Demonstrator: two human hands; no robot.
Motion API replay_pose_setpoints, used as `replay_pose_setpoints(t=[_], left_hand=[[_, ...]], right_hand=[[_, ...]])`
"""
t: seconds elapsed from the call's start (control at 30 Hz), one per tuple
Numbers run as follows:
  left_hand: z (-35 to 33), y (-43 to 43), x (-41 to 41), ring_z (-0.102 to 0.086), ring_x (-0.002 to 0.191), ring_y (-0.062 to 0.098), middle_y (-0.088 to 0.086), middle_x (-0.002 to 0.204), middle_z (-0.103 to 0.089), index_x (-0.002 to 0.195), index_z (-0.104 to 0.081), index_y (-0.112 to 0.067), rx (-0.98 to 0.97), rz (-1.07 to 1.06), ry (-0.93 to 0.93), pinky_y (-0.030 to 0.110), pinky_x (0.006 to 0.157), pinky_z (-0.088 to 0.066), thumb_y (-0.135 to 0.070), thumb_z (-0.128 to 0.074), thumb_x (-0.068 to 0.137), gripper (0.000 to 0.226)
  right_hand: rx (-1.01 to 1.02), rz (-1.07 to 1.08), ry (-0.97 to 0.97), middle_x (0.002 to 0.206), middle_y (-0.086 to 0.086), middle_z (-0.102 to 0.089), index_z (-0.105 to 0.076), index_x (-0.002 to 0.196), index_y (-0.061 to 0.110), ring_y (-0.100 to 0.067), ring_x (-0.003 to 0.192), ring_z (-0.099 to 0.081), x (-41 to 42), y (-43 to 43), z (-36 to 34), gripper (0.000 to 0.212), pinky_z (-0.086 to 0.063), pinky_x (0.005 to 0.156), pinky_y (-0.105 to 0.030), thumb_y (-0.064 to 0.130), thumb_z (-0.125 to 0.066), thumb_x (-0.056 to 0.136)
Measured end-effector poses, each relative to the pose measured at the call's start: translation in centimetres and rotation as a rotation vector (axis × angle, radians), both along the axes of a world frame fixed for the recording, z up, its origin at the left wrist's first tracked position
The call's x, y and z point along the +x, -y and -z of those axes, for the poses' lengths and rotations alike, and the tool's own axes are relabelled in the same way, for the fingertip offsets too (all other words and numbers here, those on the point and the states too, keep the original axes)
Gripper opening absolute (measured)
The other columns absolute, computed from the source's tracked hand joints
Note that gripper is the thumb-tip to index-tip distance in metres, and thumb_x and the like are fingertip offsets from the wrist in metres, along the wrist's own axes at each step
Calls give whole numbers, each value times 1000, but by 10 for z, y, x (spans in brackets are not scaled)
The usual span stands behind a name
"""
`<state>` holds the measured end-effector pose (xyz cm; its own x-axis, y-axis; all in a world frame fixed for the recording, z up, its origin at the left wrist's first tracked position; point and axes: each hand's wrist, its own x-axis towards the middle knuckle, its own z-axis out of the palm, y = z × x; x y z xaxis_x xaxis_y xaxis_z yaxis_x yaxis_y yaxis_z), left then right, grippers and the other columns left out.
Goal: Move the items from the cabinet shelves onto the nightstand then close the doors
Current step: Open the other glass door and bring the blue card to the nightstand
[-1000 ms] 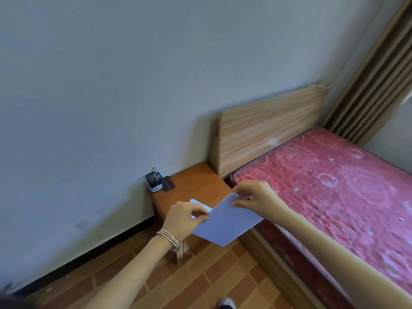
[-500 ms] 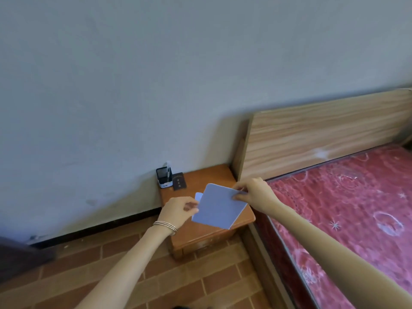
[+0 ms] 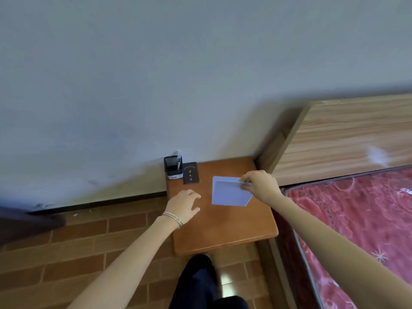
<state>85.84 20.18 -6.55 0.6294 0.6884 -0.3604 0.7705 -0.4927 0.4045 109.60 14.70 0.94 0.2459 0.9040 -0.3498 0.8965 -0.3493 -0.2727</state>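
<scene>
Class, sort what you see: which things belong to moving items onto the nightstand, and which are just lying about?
Job: cards, pinched by right hand; left hand, holding nothing; nightstand; perhaps the holder and booklet on it.
Lying about: mattress, headboard, floor.

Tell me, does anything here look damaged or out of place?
Only a pale scuffed patch on the wooden headboard, right of the nightstand, looks like wear. Nothing is spilled or toppled.

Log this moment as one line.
step: placing cards on nightstand | right hand: pinches cards | left hand: open, free | back corner: holder, booklet
</scene>
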Motion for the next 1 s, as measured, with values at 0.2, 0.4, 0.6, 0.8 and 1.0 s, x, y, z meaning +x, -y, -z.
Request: replay_pose_setpoints(t=[0.2,0.4,0.6,0.8,1.0], left_hand=[[81,-23,30,-38,127,17,-1,142,-39,137,-40,-17,20,39,-127,30,98,-41,-34,-53,91,51],[156,-22,47,-20,139,23,5,156,-11,147,-16,-17,-74,35,-287,35,104,-36,-42,-65,82,85],[210,-20,55,8,143,26,6,156,16,149,4,-19,-144,127,-454,41,115,-15,-51,-72,72,113],[233,-6,60,22,139,30,7,150,31,146,17,-19,-119,112,-481,46,115,-8,-51,-74,68,124],[239,-4,58,20,139,31,8,151,29,145,19,-21,-81,100,-458,45,114,-6,-53,-73,68,124]], right_hand=[[-5,-44,25,103,2,-66,-68,99,26,-28,92,-58,14,-57,66,20,-42,68,-31,18,-55,87],[17,-111,44,106,1,-66,-67,106,27,-27,95,-59,26,-93,128,21,-34,64,-26,21,-55,89],[59,-178,-4,100,7,-67,-70,100,27,-23,90,-59,34,-104,168,19,-30,56,-26,20,-56,88],[155,-189,-36,101,8,-68,-71,100,25,-21,89,-61,32,-117,178,19,-35,60,-26,21,-57,88],[137,-199,-33,104,6,-68,-69,104,29,-23,95,-60,34,-134,182,21,-47,71,-32,21,-58,88]])
